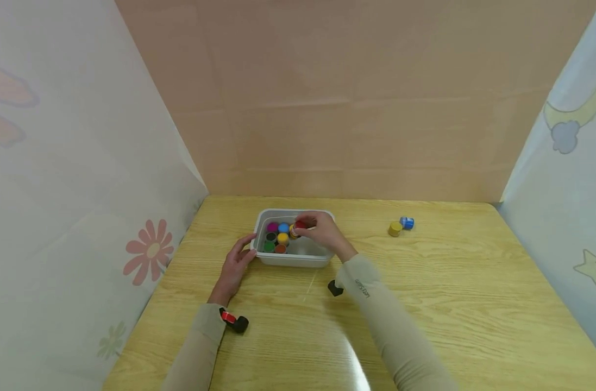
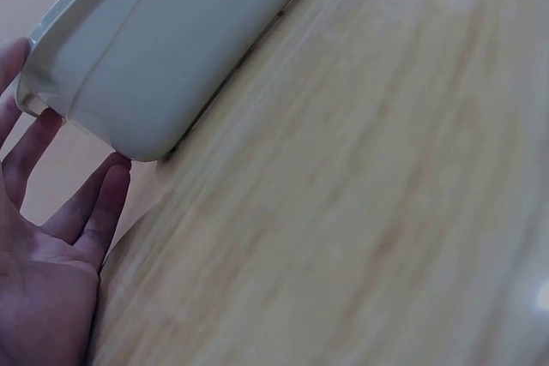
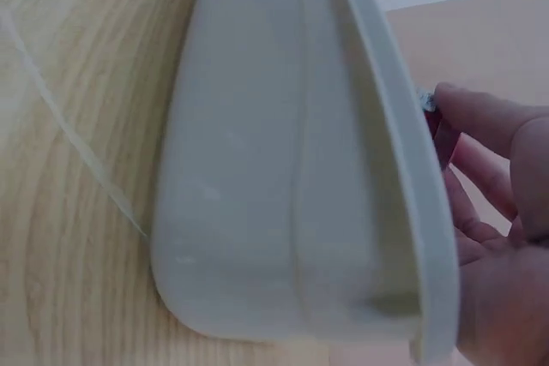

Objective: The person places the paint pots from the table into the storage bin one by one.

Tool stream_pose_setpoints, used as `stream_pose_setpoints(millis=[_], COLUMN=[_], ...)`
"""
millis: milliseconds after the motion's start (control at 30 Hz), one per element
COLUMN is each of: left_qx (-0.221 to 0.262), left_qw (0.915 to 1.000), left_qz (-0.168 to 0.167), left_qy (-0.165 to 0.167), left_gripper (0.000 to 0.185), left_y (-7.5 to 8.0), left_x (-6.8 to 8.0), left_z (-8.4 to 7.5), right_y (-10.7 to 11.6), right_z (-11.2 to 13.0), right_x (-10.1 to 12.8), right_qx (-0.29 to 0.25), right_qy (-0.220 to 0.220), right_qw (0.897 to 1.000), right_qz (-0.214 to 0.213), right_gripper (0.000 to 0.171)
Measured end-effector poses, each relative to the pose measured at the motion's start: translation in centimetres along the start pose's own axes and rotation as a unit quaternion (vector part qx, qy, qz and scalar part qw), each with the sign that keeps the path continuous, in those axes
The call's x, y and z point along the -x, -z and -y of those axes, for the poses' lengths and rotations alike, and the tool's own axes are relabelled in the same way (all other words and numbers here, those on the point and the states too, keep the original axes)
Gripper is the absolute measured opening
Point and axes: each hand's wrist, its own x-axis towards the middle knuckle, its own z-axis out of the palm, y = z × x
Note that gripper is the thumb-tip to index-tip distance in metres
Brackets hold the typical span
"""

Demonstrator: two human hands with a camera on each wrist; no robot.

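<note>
Tabletop: right grip (image 1: pixel 322 231) pinches jar (image 1: pixel 296 228).

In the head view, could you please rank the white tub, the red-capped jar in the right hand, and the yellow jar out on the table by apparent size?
1. White tub, clearly largest.
2. Red-capped jar and yellow jar look alike; the right hand partly hides the red one, so no ranking.

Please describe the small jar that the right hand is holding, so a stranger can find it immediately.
On the wooden table stands a white plastic tub of small paint jars. Above its far middle, the right hand pinches the red-lidded jar. Unlike its neighbours, it is tilted and lifted.
</note>
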Motion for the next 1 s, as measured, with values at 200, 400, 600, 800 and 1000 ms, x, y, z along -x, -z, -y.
stream_pose_setpoints(millis=[200, 400, 600, 800, 1000], left_qx=[0.007, 0.004, -0.002, 0.002, -0.004], left_qw=[1.0000, 1.0000, 1.0000, 1.0000, 1.0000], left_qz=[-0.001, 0.000, 0.003, 0.005, 0.006], left_qy=[-0.004, -0.006, -0.004, -0.005, -0.005], left_gripper=[0.049, 0.049, 0.049, 0.049, 0.049], left_y=[0.0, -0.1, 0.0, 0.1, 0.1], left_x=[0.0, -0.1, -0.1, -0.2, -0.1], left_z=[0.1, 0.0, 0.0, -0.1, -0.1], right_y=[-0.8, -1.2, -1.5, -1.6, -1.8], right_z=[0.0, -0.3, -0.5, -0.4, -0.4], right_x=[-0.2, -0.6, -1.0, -1.1, -1.2], right_qx=[0.021, 0.040, 0.069, 0.098, 0.115], right_qy=[0.022, -0.004, -0.011, -0.014, -0.019], right_qw=[1.000, 0.999, 0.997, 0.995, 0.993], right_qz=[0.008, 0.010, 0.022, 0.019, 0.016], right_gripper=[0.037, 0.031, 0.027, 0.027, 0.026])
